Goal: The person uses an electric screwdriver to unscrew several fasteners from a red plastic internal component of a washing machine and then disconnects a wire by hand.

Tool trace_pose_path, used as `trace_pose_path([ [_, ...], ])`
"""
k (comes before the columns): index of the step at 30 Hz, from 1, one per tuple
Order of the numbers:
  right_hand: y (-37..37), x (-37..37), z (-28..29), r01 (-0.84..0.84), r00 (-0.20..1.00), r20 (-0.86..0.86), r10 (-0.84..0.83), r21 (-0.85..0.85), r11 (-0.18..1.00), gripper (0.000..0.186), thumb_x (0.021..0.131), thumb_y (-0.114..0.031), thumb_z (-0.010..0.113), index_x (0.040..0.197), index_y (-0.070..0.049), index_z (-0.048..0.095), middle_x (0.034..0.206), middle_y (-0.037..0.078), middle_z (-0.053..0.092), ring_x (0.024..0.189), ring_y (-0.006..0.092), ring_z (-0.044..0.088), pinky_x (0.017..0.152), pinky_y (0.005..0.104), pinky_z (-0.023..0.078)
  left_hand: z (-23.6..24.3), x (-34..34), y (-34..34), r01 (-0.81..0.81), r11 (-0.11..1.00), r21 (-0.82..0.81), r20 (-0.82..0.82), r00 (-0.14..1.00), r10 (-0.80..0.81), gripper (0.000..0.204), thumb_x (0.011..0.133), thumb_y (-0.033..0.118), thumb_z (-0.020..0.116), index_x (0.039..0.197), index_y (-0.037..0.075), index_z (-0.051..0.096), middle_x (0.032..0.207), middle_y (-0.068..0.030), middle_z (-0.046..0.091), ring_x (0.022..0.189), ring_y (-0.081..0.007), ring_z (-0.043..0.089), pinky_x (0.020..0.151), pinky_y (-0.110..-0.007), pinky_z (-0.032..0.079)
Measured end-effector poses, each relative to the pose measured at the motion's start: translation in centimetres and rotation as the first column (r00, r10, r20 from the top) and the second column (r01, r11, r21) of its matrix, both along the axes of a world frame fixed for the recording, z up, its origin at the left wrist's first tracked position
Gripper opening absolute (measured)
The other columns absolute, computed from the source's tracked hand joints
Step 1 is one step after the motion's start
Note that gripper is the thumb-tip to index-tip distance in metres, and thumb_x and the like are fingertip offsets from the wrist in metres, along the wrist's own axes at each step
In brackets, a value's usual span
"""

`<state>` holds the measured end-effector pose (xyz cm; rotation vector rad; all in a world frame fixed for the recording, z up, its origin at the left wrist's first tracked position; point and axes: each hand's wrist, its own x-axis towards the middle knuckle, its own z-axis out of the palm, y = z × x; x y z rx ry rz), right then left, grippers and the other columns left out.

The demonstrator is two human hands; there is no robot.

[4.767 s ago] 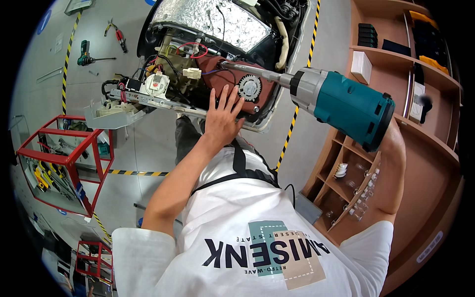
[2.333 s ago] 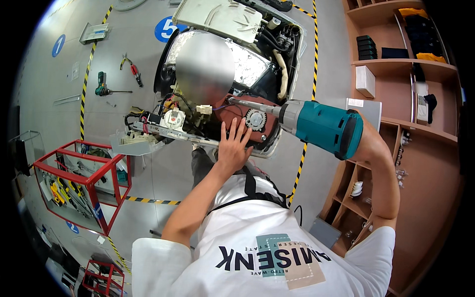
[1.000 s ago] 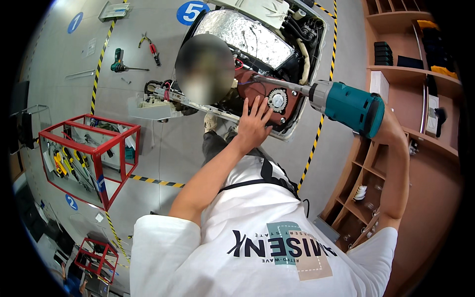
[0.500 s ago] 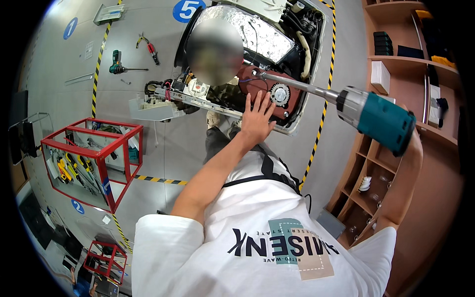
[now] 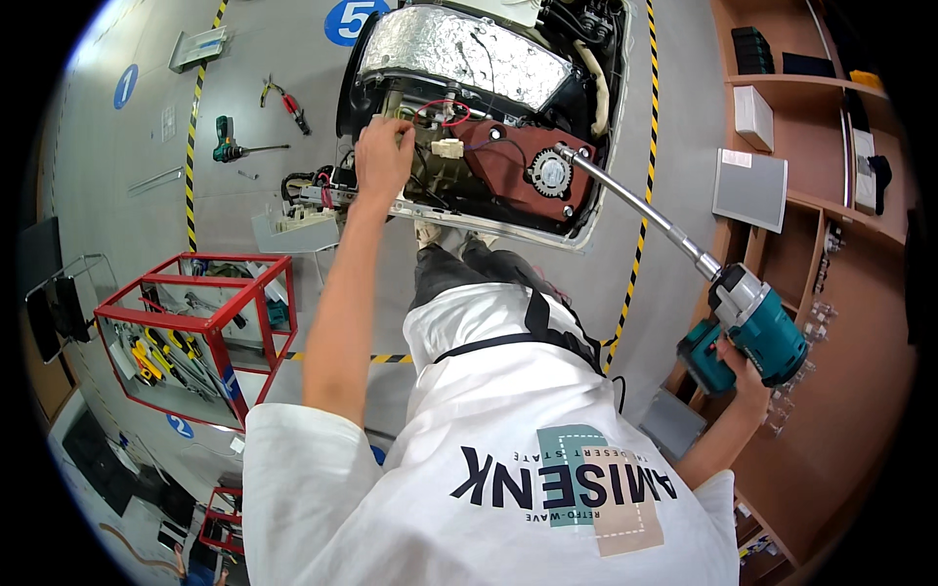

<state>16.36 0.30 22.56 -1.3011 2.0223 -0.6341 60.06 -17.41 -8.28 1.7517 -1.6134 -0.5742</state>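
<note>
My right hand grips a teal cordless impact wrench by its handle, at the right. Its long silver extension reaches up and left to the red-brown plate, where the tip stands just above a white toothed gear. The plate is part of an opened machine with silver foil over its drum-shaped body. My left hand is at the machine's left part, fingers curled; what they hold, if anything, is hidden. Right of it are a cream connector and a red wire.
On the floor at left lie a teal drill with a long bit and red-handled pliers. A red-framed cart holds several tools. Wooden shelves line the right side. Yellow-black tape marks the floor.
My left hand has moved left off the red-brown plate, and its fingers have curled. The impact wrench's body has dropped lower, with its tip now closer to the gear. The view has shifted slightly.
</note>
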Motion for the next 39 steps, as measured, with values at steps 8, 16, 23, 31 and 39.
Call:
trace_pose_path([
  [8, 4.1, 4.4, -2.0, 0.213, 0.953, 0.223, -0.204, -0.016, 0.977, 0.033, 0.064, -0.005, 0.074, 0.094, -0.001, 0.058, 0.07, 0.004, 0.058, 0.056, 0.0125, 0.053, 0.051, 0.0245, 0.044, 0.0, -1.7, -4.2, -0.034, 0.959, 0.282, 0.455, 0.885, -0.102, 0.02, 0.072, 0.025, 0.067, 0.084, 0.01, 0.067, 0.091, -0.009, 0.058, 0.094, -0.0289, 0.05, 0.079, -0.042, 0.036],
  [16, 6.6, 5.6, -3.3, 0.331, 0.904, 0.283, -0.321, 0.013, 0.944, 0.025, 0.064, -0.005, 0.073, 0.085, -0.002, 0.06, 0.069, 0.004, 0.058, 0.055, 0.0126, 0.053, 0.051, 0.0247, 0.043, -1.2, -0.3, -3.9, 0.043, 0.992, 0.116, 0.245, 0.967, -0.07, 0.013, 0.073, 0.02, 0.062, 0.074, 0.007, 0.062, 0.09, -0.0115, 0.058, 0.089, -0.03, 0.052, 0.077, -0.042, 0.036],
  [23, 7.1, 6.2, -3.9, 0.33, 0.885, 0.32, -0.338, 0.079, 0.941, 0.025, 0.064, -0.004, 0.072, 0.086, -0.001, 0.059, 0.07, 0.005, 0.056, 0.056, 0.0136, 0.052, 0.052, 0.0258, 0.042, 0.7, 0.8, -4.2, 0.137, 0.92, 0.366, 0.04, 0.986, -0.163, 0.024, 0.072, 0.024, 0.06, 0.077, 0.001, 0.057, 0.083, -0.016, 0.057, 0.083, -0.0329, 0.056, 0.073, -0.041, 0.043],
  [31, 7.0, 7.0, -4.8, 0.332, 0.886, 0.304, -0.352, 0.116, 0.936, 0.025, 0.069, -0.002, 0.067, 0.09, 0.005, 0.056, 0.068, 0.007, 0.054, 0.055, 0.0158, 0.05, 0.054, 0.0273, 0.039, -0.6, 1.2, -5.6, 0.259, 0.856, 0.447, 0.198, 0.905, -0.377, 0.026, 0.077, 0.025, 0.06, 0.099, 0.013, 0.06, 0.106, -0.0159, 0.049, 0.089, -0.0352, 0.055, 0.083, -0.044, 0.042],
  [39, 7.5, 7.1, -5.3, 0.363, 0.861, 0.325, -0.391, 0.145, 0.92, 0.03, 0.068, -0.001, 0.067, 0.095, 0.003, 0.054, 0.072, 0.007, 0.055, 0.055, 0.0161, 0.05, 0.053, 0.0281, 0.04, -1.8, 0.0, -3.9, 0.193, 0.975, 0.106, 0.388, 0.895, -0.219, 0.023, 0.078, 0.026, 0.061, 0.095, 0.011, 0.065, 0.099, -0.0144, 0.054, 0.086, -0.033, 0.056, 0.077, -0.043, 0.043],
])
